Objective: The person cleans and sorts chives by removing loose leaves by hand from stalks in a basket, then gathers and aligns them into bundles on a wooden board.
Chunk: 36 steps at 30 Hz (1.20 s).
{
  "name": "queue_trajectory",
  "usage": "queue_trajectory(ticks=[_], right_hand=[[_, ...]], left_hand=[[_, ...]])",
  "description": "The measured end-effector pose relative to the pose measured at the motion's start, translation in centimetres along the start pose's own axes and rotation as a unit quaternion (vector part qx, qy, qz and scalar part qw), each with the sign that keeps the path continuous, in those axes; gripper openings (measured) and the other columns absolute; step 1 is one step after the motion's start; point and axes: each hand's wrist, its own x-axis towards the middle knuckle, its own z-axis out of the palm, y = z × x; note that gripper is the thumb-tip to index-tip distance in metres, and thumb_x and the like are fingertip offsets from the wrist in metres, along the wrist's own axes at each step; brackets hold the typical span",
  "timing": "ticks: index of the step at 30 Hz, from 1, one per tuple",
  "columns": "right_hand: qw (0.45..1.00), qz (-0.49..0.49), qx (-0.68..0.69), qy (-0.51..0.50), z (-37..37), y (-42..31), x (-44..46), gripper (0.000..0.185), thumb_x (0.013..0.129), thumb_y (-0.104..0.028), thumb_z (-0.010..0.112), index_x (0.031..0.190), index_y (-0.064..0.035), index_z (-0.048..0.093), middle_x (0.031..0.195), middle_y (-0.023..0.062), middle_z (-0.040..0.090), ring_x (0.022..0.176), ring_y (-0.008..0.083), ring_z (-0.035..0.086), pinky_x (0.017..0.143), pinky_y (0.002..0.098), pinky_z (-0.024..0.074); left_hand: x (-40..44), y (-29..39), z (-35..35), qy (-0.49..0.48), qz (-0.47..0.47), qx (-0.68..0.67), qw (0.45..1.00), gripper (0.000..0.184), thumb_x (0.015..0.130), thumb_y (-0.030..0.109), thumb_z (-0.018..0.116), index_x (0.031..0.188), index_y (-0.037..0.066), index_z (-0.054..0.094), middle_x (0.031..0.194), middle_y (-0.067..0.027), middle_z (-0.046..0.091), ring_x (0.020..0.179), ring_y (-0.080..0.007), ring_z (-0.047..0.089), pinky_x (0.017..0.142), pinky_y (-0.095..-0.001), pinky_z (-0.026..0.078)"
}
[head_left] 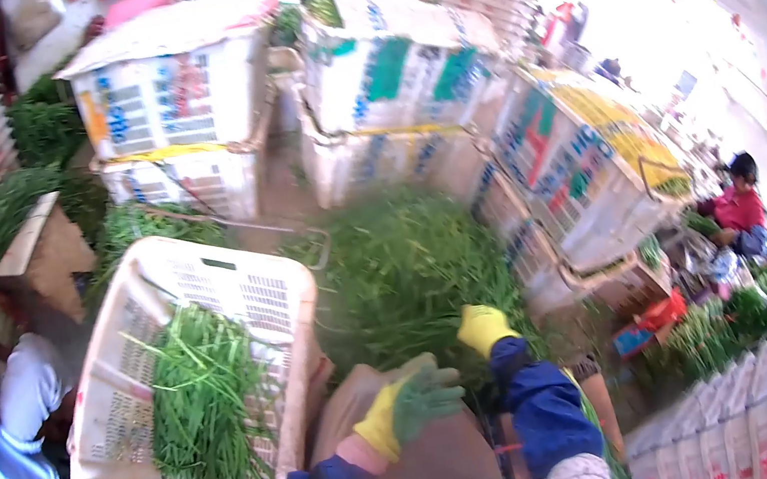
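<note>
My left hand, in a yellow glove with a green palm, is held over my lap with its fingers stretched out and nothing in them. My right hand, gloved in yellow, is at the near edge of a large heap of leafy greens. Its fingers point down and are hidden, so their grip does not show. To the left, a white plastic crate is tilted toward me, with loose long-stemmed greens lying in it.
Stacked white crates and covered bales stand behind the heap, and another stack is at right. A person sits close at left. Another person is at far right, near bundled greens.
</note>
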Motion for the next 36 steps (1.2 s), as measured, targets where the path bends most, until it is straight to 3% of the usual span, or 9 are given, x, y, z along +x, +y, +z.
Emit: queue_trajectory(ticks=[5,7,17,19,22,25,31,34,36], right_hand=[[0.992,0.009,-0.009,-0.127,1.3,-1.3,-3.2,0.027,0.08,-0.02,0.058,0.099,-0.0052,0.071,0.103,0.0191,0.068,0.097,0.0339,0.066,0.086,0.0424,0.0524],[0.992,-0.064,-0.021,-0.105,14.2,2.2,-2.8,0.035,0.085,-0.028,0.055,0.108,-0.0054,0.069,0.113,0.022,0.064,0.105,0.0341,0.063,0.09,0.0437,0.0503],[0.964,-0.069,0.168,0.194,-5.3,-0.9,-4.6,0.027,0.074,-0.023,0.06,0.088,-0.0007,0.065,0.088,0.0237,0.066,0.087,0.041,0.064,0.079,0.0467,0.0513],[0.984,-0.082,0.135,0.078,-4.9,-2.2,-8.0,0.032,0.074,-0.026,0.061,0.093,0.0001,0.062,0.091,0.023,0.067,0.089,0.0396,0.064,0.08,0.0449,0.0522],[0.99,-0.088,0.111,-0.013,-0.9,-3.5,-11.5,0.044,0.075,-0.03,0.059,0.103,0.0043,0.06,0.092,0.0222,0.067,0.091,0.0375,0.065,0.082,0.0435,0.0518],[0.986,-0.056,0.156,-0.028,-0.5,-4.2,-13.2,0.052,0.076,-0.033,0.059,0.114,0.002,0.057,0.107,0.0225,0.065,0.101,0.0358,0.062,0.088,0.0412,0.0494],[0.969,-0.045,0.217,0.113,-2.3,-4.1,-12.9,0.051,0.077,-0.024,0.063,0.118,0.0034,0.053,0.101,0.0228,0.063,0.092,0.0399,0.062,0.081,0.045,0.0502],[0.879,-0.099,0.437,0.163,-5.4,-4.0,-15.9,0.062,0.081,-0.018,0.064,0.133,0.0063,0.041,0.118,0.0227,0.058,0.097,0.0357,0.062,0.083,0.0416,0.0506],[0.738,-0.154,0.63,0.185,-3.4,-4.2,-17.2,0.063,0.083,-0.016,0.062,0.138,0.002,0.039,0.117,0.0153,0.061,0.098,0.0276,0.062,0.086,0.0368,0.0493]], left_hand=[[-1.2,0.0,4.4,0.067,0.018,0.086,0.994,0.052,0.099,0.016,0.042,0.146,0.005,0.023,0.14,-0.0274,0.04,0.128,-0.042,0.043,0.109,-0.0443,0.035],[-2.0,-0.1,5.5,0.128,0.037,0.156,0.979,0.048,0.1,0.02,0.039,0.144,0.002,0.029,0.14,-0.0272,0.041,0.128,-0.0386,0.043,0.109,-0.0424,0.036],[3.6,-3.3,1.4,0.099,0.021,0.132,0.986,0.055,0.094,0.035,0.049,0.14,0.005,0.039,0.127,-0.015,0.053,0.107,-0.0276,0.054,0.087,-0.038,0.045],[6.4,-5.1,-2.5,0.021,0.165,0.343,0.924,0.063,0.088,0.038,0.058,0.139,0.005,0.04,0.129,-0.0129,0.053,0.111,-0.0281,0.053,0.094,-0.0414,0.042],[8.4,-7.1,-7.5,-0.064,0.407,0.595,0.689,0.076,0.078,0.043,0.071,0.137,0.005,0.043,0.133,-0.0097,0.052,0.117,-0.029,0.052,0.105,-0.0464,0.036],[7.9,-6.9,-9.0,-0.025,0.361,0.66,0.658,0.056,0.089,0.013,0.061,0.14,0.002,0.04,0.133,-0.0093,0.053,0.121,-0.0211,0.051,0.104,-0.0318,0.039],[13.8,-3.9,-7.8,-0.137,0.31,0.446,0.829,0.05,0.089,0.015,0.062,0.134,0.0,0.046,0.126,-0.0115,0.056,0.117,-0.0198,0.052,0.099,-0.0328,0.042],[10.9,0.5,2.6,0.073,0.007,0.112,0.991,0.045,0.084,0.025,0.069,0.116,-0.004,0.058,0.113,-0.0152,0.062,0.11,-0.0231,0.057,0.095,-0.0382,0.045],[10.5,1.4,4.0,0.04,-0.01,0.109,0.993,0.029,0.085,0.023,0.065,0.101,-0.002,0.063,0.097,-0.0157,0.066,0.094,-0.0258,0.063,0.084,-0.0392,0.05]])
